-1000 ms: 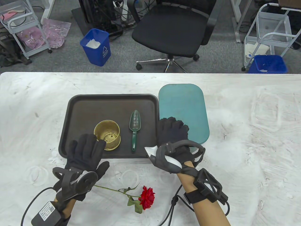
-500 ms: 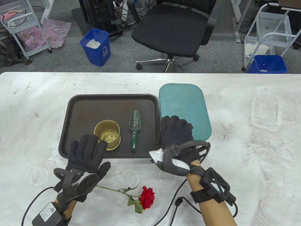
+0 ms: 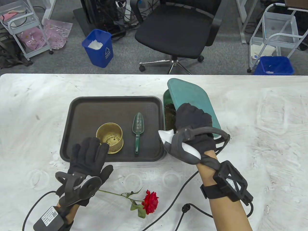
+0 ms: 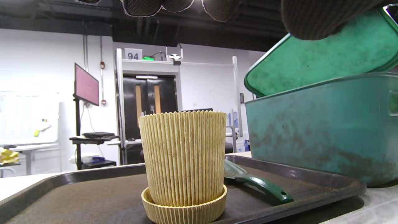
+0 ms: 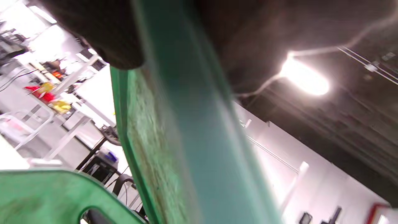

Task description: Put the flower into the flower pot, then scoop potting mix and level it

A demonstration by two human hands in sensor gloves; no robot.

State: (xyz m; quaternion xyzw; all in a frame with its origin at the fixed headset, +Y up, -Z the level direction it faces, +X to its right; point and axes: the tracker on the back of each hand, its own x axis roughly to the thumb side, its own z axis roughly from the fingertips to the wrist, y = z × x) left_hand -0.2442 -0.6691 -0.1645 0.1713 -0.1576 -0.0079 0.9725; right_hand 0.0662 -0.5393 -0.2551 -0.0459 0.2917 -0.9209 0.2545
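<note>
Now the right hand (image 3: 193, 120) grips the tilted teal plastic lid (image 3: 190, 96) above its teal bin (image 4: 317, 127); at eight o'clock, the left hand (image 3: 87, 156) rests flat, fingers straight, beside the ribbed yellow flower pot (image 3: 110, 137).

Flower pot (image 3: 110, 137) left of trowel (image 3: 137, 131)

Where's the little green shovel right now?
In the table view the green trowel lies untouched on the dark tray, right of the yellow pot and left of the teal soil box.
</note>
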